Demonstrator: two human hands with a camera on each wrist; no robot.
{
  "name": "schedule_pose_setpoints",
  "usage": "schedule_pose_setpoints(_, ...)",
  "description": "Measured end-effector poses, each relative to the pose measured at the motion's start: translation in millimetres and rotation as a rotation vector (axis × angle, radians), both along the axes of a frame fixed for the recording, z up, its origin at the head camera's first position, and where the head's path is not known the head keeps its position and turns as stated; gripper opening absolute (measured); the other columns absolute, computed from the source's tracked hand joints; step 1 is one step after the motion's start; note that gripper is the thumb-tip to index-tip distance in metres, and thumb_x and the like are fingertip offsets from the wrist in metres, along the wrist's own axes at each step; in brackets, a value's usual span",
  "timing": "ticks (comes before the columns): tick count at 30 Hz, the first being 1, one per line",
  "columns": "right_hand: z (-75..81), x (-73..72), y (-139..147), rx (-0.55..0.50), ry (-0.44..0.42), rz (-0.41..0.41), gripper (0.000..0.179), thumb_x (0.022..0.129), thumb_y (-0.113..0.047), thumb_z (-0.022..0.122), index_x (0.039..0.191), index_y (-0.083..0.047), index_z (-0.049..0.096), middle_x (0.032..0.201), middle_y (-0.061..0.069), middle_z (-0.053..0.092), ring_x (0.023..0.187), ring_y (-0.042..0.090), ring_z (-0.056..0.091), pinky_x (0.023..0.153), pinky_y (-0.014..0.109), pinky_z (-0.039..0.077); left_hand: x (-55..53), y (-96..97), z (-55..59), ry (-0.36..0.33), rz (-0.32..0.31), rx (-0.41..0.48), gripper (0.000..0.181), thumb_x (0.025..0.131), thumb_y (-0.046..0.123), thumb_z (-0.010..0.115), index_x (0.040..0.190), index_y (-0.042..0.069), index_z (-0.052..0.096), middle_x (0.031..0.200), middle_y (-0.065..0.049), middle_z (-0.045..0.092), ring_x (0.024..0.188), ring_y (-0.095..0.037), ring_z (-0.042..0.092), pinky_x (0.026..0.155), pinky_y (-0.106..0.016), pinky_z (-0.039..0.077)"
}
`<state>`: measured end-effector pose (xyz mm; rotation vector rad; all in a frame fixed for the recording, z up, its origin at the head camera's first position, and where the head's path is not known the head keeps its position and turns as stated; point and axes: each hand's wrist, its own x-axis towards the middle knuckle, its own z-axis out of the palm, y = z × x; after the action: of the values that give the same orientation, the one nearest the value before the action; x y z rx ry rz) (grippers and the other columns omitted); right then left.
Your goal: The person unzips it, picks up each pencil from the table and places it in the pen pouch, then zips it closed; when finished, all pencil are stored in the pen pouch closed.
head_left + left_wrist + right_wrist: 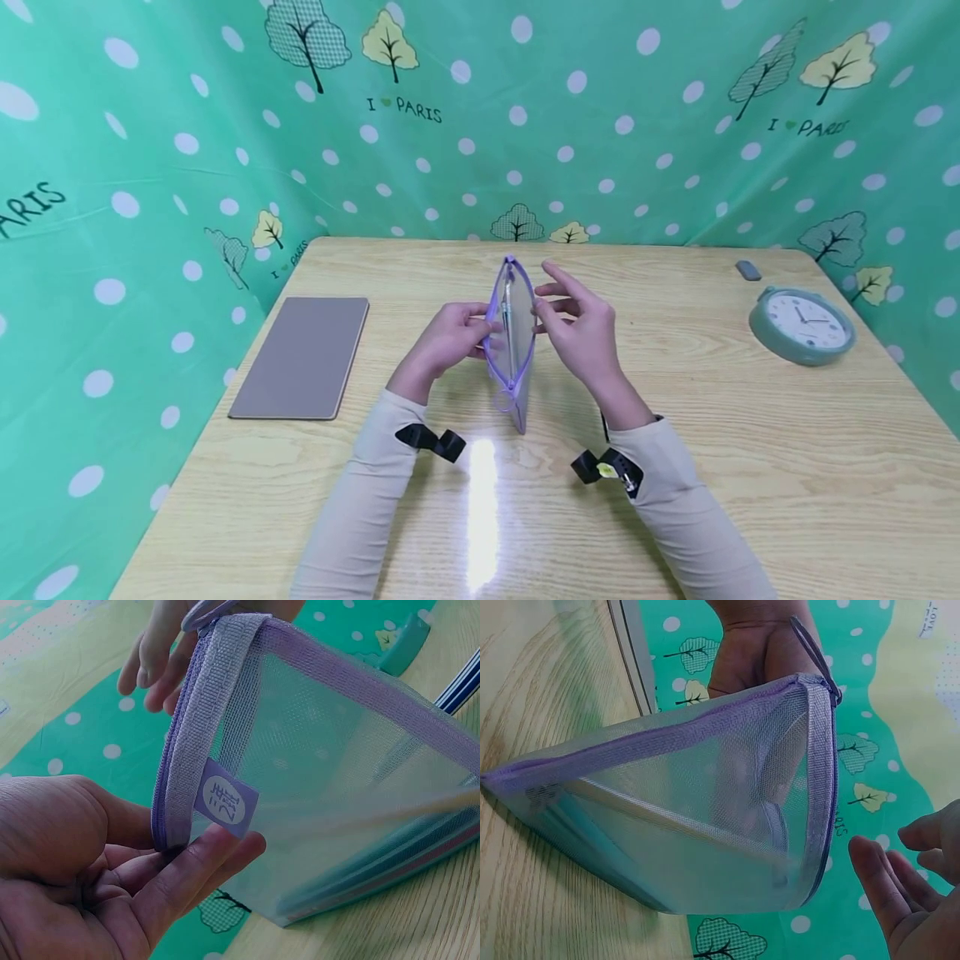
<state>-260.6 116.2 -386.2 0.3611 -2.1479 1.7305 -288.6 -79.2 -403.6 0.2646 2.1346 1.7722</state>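
Note:
A mesh zipper pouch (525, 333) with lilac trim stands on edge on the table, its unzipped mouth spread upward. My left hand (448, 340) pinches the left rim between thumb and fingers, by the small lilac label (227, 799). At the other rim, my right hand (583, 333) hovers with fingers loosely bent; the right wrist view shows its fingertips (866, 851) apart from the mesh. Inside the pouch a slim pen (506, 312) shows through the mouth. Through the mesh appear a long tan stick (675, 817) and a teal item along the bottom. A ring pull (503, 402) hangs at the near end.
A grey notebook (303, 358) lies on the left of the wooden table (675, 500). Toward the right edge is a round green clock (802, 325), with a small grey-blue block (747, 270) behind it. Green dotted cloth (600, 125) hangs behind the table and along its sides.

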Motion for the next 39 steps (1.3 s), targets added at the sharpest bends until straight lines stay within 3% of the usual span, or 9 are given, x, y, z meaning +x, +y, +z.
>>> schedule_pose_setpoints(7,8.3,-3.1,15,-0.012,-0.044,-0.034,0.039,0.098,0.006,0.061,0.137,0.003,0.062,0.105,0.028,0.070,0.074,0.006,0.071,0.064,0.027,0.066,0.0,-1.5,-0.6,-0.004,0.005,0.014,0.041,0.105,0.001,0.050,0.144,-0.014,0.048,0.119,-0.032,0.070,0.089,-0.025,0.075,0.083,-0.037,0.066)
schedule_pose_setpoints(17,5.9,-22.3,69,-0.057,-0.286,-0.008,0.040,0.105,-0.010,0.055,0.144,0.003,0.055,0.108,0.009,0.066,0.078,0.006,0.071,0.073,0.025,0.066,-0.6,-0.3,-0.2,0.005,0.000,0.004,0.039,0.106,0.003,0.051,0.140,-0.014,0.052,0.112,-0.030,0.073,0.082,-0.017,0.074,0.083,-0.037,0.066)
schedule_pose_setpoints(21,-4.4,-30.3,91,0.075,-0.445,0.073,0.043,0.104,-0.008,0.054,0.145,0.006,0.052,0.111,0.017,0.062,0.079,0.010,0.070,0.074,0.026,0.066,-0.2,0.3,-1.8,0.004,-0.002,-0.004,0.039,0.106,0.003,0.050,0.141,-0.014,0.052,0.114,-0.030,0.072,0.084,-0.019,0.075,0.083,-0.037,0.066)
schedule_pose_setpoints(25,-18.9,-47.2,113,0.321,-0.605,0.160,0.046,0.102,-0.006,0.057,0.144,0.011,0.049,0.115,0.029,0.062,0.080,0.017,0.072,0.073,0.033,0.067,-0.3,0.7,-3.3,0.008,0.001,-0.007,0.040,0.106,0.004,0.051,0.141,-0.013,0.052,0.116,-0.029,0.072,0.086,-0.020,0.075,0.083,-0.036,0.066)
schedule_pose_setpoints(29,-34.8,-61.4,130,0.558,-0.677,0.177,0.045,0.099,-0.007,0.062,0.138,0.012,0.053,0.106,0.028,0.070,0.075,0.019,0.073,0.071,0.037,0.067,0.3,0.8,-2.4,0.007,0.006,-0.025,0.039,0.106,0.005,0.052,0.140,-0.013,0.054,0.116,-0.030,0.071,0.087,-0.022,0.075,0.083,-0.036,0.066)
schedule_pose_setpoints(32,-43.4,-64.4,136,0.618,-0.716,0.195,0.045,0.097,-0.006,0.065,0.135,0.014,0.054,0.095,0.023,0.070,0.069,0.015,0.071,0.066,0.035,0.067,1.5,1.8,-1.9,0.010,0.003,-0.028,0.038,0.106,0.005,0.052,0.140,-0.013,0.054,0.118,-0.030,0.071,0.090,-0.025,0.075,0.083,-0.036,0.066)
schedule_pose_setpoints(35,-47.8,-64.0,135,0.607,-0.751,0.199,0.045,0.095,-0.003,0.064,0.136,0.015,0.053,0.090,0.020,0.069,0.066,0.014,0.070,0.063,0.033,0.067,2.4,2.4,-2.6,0.008,0.001,-0.021,0.040,0.106,0.004,0.050,0.142,-0.013,0.051,0.122,-0.030,0.070,0.093,-0.028,0.076,0.084,-0.037,0.066)
schedule_pose_setpoints(39,-50.3,-65.1,129,0.625,-0.746,0.173,0.043,0.095,-0.001,0.064,0.134,0.015,0.054,0.086,0.019,0.070,0.064,0.015,0.069,0.061,0.031,0.066,2.5,2.6,-2.8,0.007,-0.004,-0.018,0.042,0.106,0.002,0.048,0.146,-0.013,0.047,0.127,-0.030,0.067,0.096,-0.031,0.076,0.085,-0.036,0.066)
